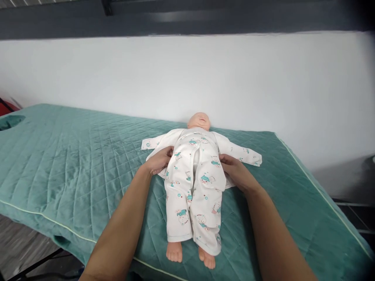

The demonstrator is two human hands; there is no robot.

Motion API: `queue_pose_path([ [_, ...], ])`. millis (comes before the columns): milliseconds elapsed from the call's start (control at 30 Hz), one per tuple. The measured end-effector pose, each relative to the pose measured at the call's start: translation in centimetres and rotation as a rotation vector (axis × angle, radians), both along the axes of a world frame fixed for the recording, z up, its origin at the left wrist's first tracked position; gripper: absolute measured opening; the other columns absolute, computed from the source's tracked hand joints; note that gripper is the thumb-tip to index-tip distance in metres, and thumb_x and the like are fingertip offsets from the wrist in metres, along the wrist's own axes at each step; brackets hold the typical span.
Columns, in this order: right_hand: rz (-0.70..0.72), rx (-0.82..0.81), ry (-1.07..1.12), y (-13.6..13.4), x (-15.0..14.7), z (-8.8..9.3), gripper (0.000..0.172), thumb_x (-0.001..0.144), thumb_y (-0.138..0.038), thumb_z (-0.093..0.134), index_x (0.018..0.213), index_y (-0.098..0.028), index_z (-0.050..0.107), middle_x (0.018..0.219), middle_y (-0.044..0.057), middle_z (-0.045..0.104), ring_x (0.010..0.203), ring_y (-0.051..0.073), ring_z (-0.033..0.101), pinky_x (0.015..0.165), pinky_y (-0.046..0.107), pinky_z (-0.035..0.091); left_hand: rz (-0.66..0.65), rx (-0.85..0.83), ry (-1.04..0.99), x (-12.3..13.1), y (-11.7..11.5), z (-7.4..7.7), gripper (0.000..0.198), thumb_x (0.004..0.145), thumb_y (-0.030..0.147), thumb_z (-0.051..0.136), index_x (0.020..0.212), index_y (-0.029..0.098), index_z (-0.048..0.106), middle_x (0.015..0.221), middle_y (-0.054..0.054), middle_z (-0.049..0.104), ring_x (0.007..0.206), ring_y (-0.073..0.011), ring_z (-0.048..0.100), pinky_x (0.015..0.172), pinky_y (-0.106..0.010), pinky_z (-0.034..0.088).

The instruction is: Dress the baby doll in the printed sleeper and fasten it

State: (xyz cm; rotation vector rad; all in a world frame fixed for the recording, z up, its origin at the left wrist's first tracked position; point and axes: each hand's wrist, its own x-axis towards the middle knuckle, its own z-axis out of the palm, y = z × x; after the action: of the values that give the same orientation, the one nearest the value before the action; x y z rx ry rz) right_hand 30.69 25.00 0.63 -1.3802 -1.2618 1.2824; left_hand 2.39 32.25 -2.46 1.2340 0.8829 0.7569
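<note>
While the doll [199,121] lies between, left hand [161,160] and right hand [236,170] pinch its clothes [181,173].

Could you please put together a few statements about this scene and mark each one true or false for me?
1. The clothed doll lies face up on a green quilted cover. True.
2. Both of the person's hands are at the same side of the doll. False: the left hand and right hand are at opposite sides of its body.
3. The doll's feet are bare. True.
4. The doll's arms are folded over its chest. False: one sleeve stretches toward picture left, the other sleeve toward picture right.
5. The doll's head is nearer the white wall than its feet are. True.
</note>
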Motion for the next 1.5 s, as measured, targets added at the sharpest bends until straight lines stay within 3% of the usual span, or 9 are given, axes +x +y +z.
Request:
queue_pose_path([
  [167, -0.068, 0.024, -0.044, 0.2, 0.0, -0.9, 0.034, 0.068, -0.047, 0.076, 0.074, -0.02, 0.057, 0.068, -0.003, 0.057, 0.062, 0.012, 0.046, 0.053, 0.023, 0.036, -0.017, 0.005, 0.008, -0.1, -0.2, 0.2, 0.056, 0.062, 0.013, 0.073, 0.117, 0.019, 0.062, 0.096, -0.005, 0.073, 0.08, -0.0174, 0.069, 0.07, -0.028, 0.055],
  [400, -0.102, 0.091, -0.069, 0.5, -0.1, -1.8, 0.031, 0.069, -0.044, 0.072, 0.073, -0.022, 0.051, 0.066, -0.005, 0.058, 0.06, 0.012, 0.045, 0.055, 0.024, 0.035, 0.088, 0.082, 0.07, 1.1, -0.7, 0.6, 0.045, 0.068, 0.024, 0.075, 0.111, 0.017, 0.064, 0.095, -0.006, 0.074, 0.088, -0.0216, 0.068, 0.074, -0.032, 0.055],
  [600, -0.245, 0.142, -0.366, 1.2, -0.1, -2.2, 0.018, 0.074, -0.038, 0.059, 0.07, -0.023, 0.05, 0.061, -0.004, 0.055, 0.062, 0.015, 0.044, 0.058, 0.026, 0.032, 0.241, 0.141, 0.137, 1.8, -1.2, 0.4, 0.034, 0.069, 0.031, 0.075, 0.098, 0.017, 0.065, 0.085, -0.003, 0.071, 0.081, -0.0195, 0.065, 0.073, -0.03, 0.052],
  [700, -0.351, 0.128, -0.541, 1.5, -0.4, -2.1, 0.014, 0.074, -0.033, 0.055, 0.066, -0.024, 0.047, 0.059, -0.003, 0.053, 0.064, 0.017, 0.046, 0.061, 0.029, 0.033, 0.267, 0.15, 0.13, 1.9, -1.1, 0.0, 0.034, 0.068, 0.03, 0.076, 0.097, 0.018, 0.063, 0.084, -0.002, 0.069, 0.074, -0.0163, 0.061, 0.069, -0.029, 0.05],
  [867, -0.456, 0.104, -0.626, 1.7, -1.2, -1.8, 0.012, 0.074, -0.026, 0.055, 0.066, -0.024, 0.046, 0.066, 0.0, 0.056, 0.069, 0.019, 0.049, 0.067, 0.032, 0.034, 0.291, 0.116, 0.107, 1.9, -1.0, -0.4, 0.037, 0.066, 0.027, 0.076, 0.099, 0.019, 0.061, 0.09, -0.003, 0.068, 0.072, -0.0145, 0.059, 0.064, -0.026, 0.048],
  [1033, -0.474, 0.069, -0.611, 1.8, -1.4, -1.8, 0.005, 0.075, -0.026, 0.058, 0.077, -0.024, 0.054, 0.078, 0.003, 0.066, 0.078, 0.022, 0.059, 0.073, 0.032, 0.04, 0.342, 0.096, 0.151, 2.1, -1.1, -0.1, 0.04, 0.066, 0.028, 0.075, 0.102, 0.017, 0.061, 0.095, -0.006, 0.07, 0.077, -0.0165, 0.061, 0.066, -0.027, 0.049],
  [1133, -0.455, 0.058, -0.597, 1.9, -1.2, -1.9, 0.008, 0.076, -0.027, 0.058, 0.084, -0.023, 0.059, 0.081, 0.004, 0.07, 0.08, 0.022, 0.063, 0.074, 0.032, 0.042, 0.377, 0.148, 0.283, 2.3, -1.1, 0.4, 0.037, 0.069, 0.031, 0.07, 0.102, 0.015, 0.064, 0.095, -0.007, 0.072, 0.082, -0.0193, 0.062, 0.071, -0.029, 0.048],
  [1333, -0.377, 0.068, -0.576, 2.0, -0.7, -2.4, 0.012, 0.074, -0.022, 0.055, 0.082, -0.023, 0.065, 0.08, 0.004, 0.073, 0.081, 0.023, 0.066, 0.074, 0.032, 0.046, 0.261, 0.199, 0.421, 2.2, 0.0, 1.6, 0.019, 0.07, 0.03, 0.066, 0.077, 0.014, 0.072, 0.076, -0.008, 0.073, 0.086, -0.0279, 0.065, 0.074, -0.033, 0.047],
  [1500, -0.285, 0.093, -0.517, 2.3, -0.2, -2.5, 0.019, 0.071, -0.021, 0.06, 0.087, -0.022, 0.071, 0.084, 0.006, 0.077, 0.079, 0.024, 0.068, 0.073, 0.033, 0.051, -0.012, -0.023, 0.105, 2.5, 1.1, 2.3, 0.02, 0.062, 0.022, 0.076, 0.08, 0.014, 0.073, 0.082, -0.01, 0.076, 0.088, -0.0274, 0.069, 0.083, -0.036, 0.053],
])
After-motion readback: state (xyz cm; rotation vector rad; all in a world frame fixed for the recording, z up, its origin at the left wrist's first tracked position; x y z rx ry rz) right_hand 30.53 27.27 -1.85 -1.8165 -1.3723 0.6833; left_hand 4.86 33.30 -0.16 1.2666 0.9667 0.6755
